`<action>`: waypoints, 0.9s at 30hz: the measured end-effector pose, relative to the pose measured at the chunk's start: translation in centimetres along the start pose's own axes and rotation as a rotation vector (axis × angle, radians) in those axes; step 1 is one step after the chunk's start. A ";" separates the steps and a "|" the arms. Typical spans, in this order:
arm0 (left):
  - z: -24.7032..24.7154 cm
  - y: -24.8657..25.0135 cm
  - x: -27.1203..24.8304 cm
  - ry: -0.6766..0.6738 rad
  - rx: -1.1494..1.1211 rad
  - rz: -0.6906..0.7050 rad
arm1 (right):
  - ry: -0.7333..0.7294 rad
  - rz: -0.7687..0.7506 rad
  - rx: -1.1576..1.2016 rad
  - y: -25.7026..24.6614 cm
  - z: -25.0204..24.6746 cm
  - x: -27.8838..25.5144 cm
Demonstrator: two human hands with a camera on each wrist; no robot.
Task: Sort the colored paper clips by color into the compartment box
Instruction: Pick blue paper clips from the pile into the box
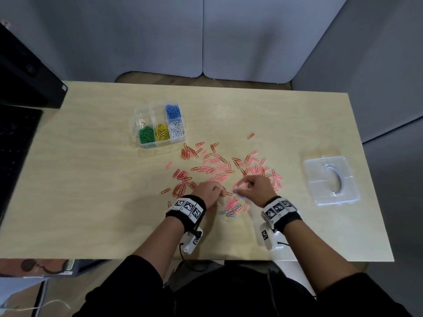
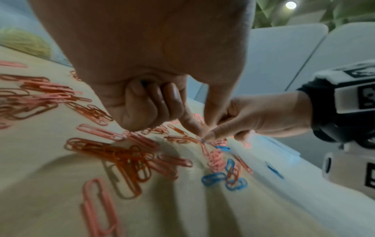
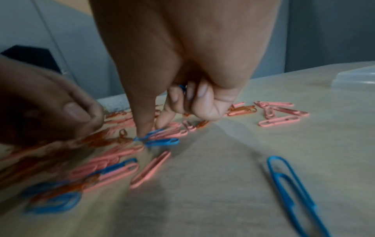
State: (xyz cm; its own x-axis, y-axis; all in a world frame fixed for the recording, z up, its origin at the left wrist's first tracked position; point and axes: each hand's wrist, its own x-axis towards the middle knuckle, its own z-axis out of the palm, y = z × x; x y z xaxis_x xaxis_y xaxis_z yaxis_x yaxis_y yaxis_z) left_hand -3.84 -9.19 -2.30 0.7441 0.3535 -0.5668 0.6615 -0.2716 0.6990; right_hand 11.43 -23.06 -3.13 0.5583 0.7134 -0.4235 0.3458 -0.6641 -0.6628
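The clear compartment box (image 1: 135,124) stands far left and holds blue, green, yellow and white clips apart. Pink and orange clips (image 1: 217,165) lie scattered mid-table, and a few blue clips (image 1: 229,213) (image 2: 215,178) sit near me. My right hand (image 1: 237,191) (image 3: 146,133) pinches one end of a blue clip (image 3: 162,141) on the table, and its curled fingers hold another blue clip (image 3: 182,88). My left hand (image 1: 220,193) (image 2: 192,128) is beside it with index finger and thumb down among the clips. Its other fingers are curled, with a bit of blue (image 2: 144,82) inside.
The box's clear lid (image 1: 329,179) lies at the table's right edge. A single blue clip (image 3: 292,192) lies close by my right wrist. A black monitor base and keyboard (image 1: 20,124) stand at the far left. Grey partitions rise behind the table.
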 end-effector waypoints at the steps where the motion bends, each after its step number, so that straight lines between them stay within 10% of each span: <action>1: 0.1 0.0 -0.2 -0.003 0.035 -0.007 | 0.022 -0.010 -0.074 -0.1 0.5 0.0; 12: 1.8 -1.0 -1.1 -0.108 0.344 0.144 | 0.008 -0.087 -0.198 0.5 1.9 -0.4; 22: 2.4 -2.4 -1.6 0.062 0.196 0.153 | 0.045 0.299 1.146 1.5 -0.2 -4.1; 27: 3.8 -1.9 -1.7 0.074 0.100 0.208 | 0.110 0.186 0.413 3.2 0.8 -4.7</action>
State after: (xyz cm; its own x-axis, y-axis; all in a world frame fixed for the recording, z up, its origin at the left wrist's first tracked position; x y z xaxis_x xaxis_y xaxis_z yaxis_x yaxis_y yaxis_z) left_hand -6.02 -12.69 -4.28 0.8590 0.3443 -0.3789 0.5032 -0.4314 0.7488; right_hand 9.30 -28.31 -3.75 0.6668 0.5477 -0.5053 -0.0849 -0.6178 -0.7817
